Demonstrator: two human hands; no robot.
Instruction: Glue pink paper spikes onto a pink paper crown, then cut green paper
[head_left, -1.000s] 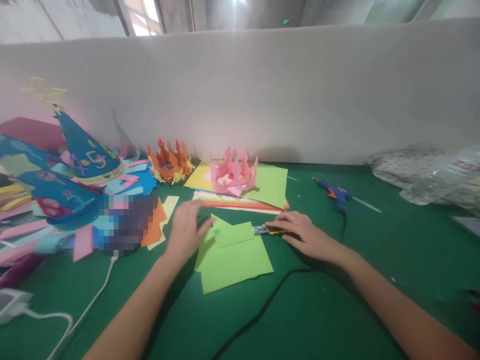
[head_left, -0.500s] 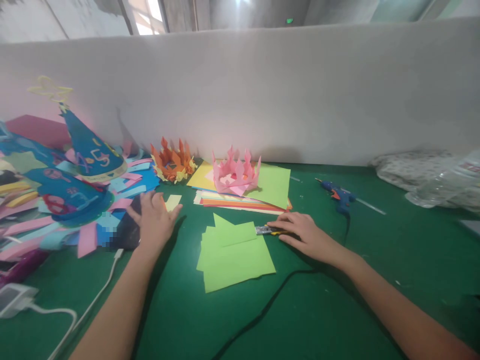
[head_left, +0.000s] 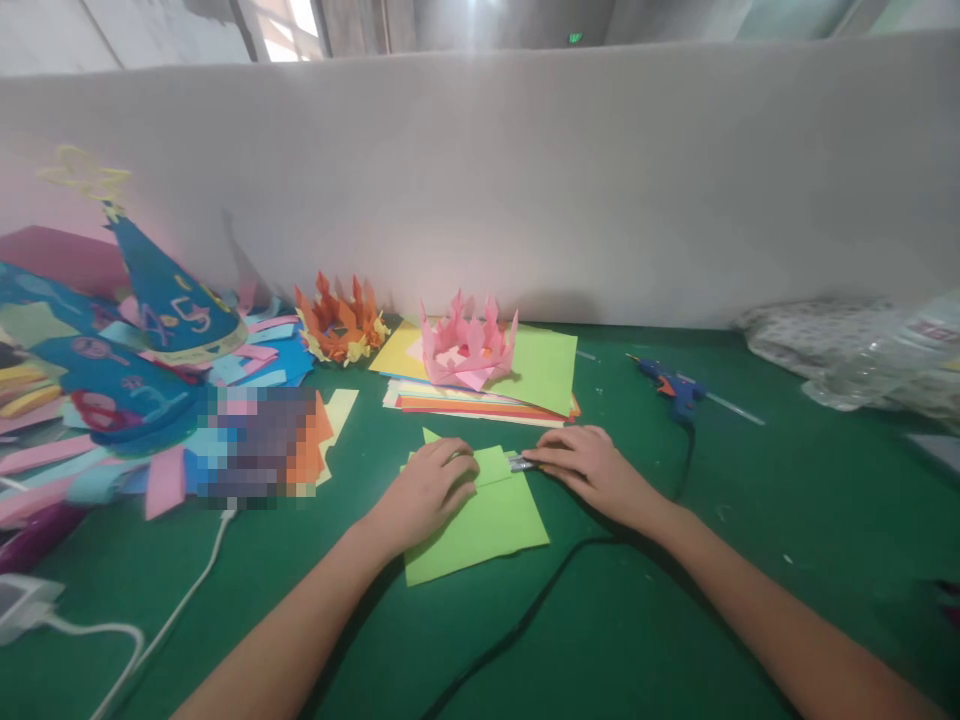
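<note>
Several bright green paper pieces (head_left: 487, 525) lie overlapping on the green table. My left hand (head_left: 431, 490) rests on their left side, palm down, fingers slightly bent and apart, touching the sheets. My right hand (head_left: 581, 465) is at the right edge of the pile, its fingers closed over a utility knife (head_left: 520, 463). Only the knife's silver tip end shows, pointing left at the paper; its handle is hidden under my fingers.
Behind the green pieces, a pink paper crown (head_left: 469, 350) sits on stacked coloured paper (head_left: 547, 370). An orange crown (head_left: 341, 320) and blue party hats (head_left: 176, 300) are to the left. A blue glue gun (head_left: 671, 385) and plastic bottle (head_left: 877, 355) are at right.
My left hand has moved right, from beside the dark item and pale paper strips onto the green pieces. My right hand has shifted slightly left, covering more of the knife.
</note>
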